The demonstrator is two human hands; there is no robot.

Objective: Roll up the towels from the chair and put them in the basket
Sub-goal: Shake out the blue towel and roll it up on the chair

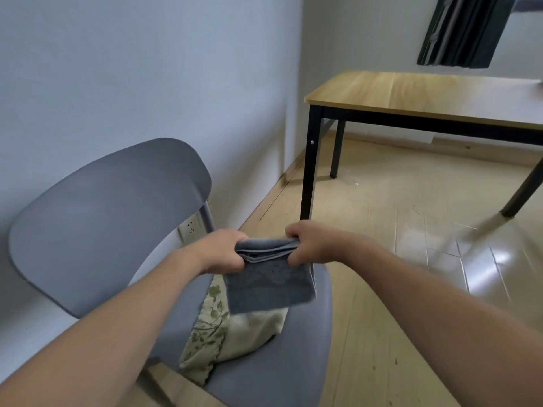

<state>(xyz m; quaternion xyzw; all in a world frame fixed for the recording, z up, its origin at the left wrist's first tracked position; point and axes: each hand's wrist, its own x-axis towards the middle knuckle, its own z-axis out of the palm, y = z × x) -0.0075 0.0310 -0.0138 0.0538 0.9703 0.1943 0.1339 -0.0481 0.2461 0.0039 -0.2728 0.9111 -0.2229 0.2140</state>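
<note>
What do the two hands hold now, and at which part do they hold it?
Both hands grip one folded blue-grey towel by its top edge: the left hand at the left end, the right hand at the right end. The rest hangs over the chair.

grey chair (97,230) | on seat: cream leaf-patterned towel (235,333) | wooden floor (396,289)

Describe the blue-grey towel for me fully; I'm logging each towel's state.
The blue-grey towel looks like soft terry, folded in layers, with a band across its lower part. The left hand and right hand grip its top edge; it hangs above the chair seat, over a cream, leaf-patterned towel.
</note>
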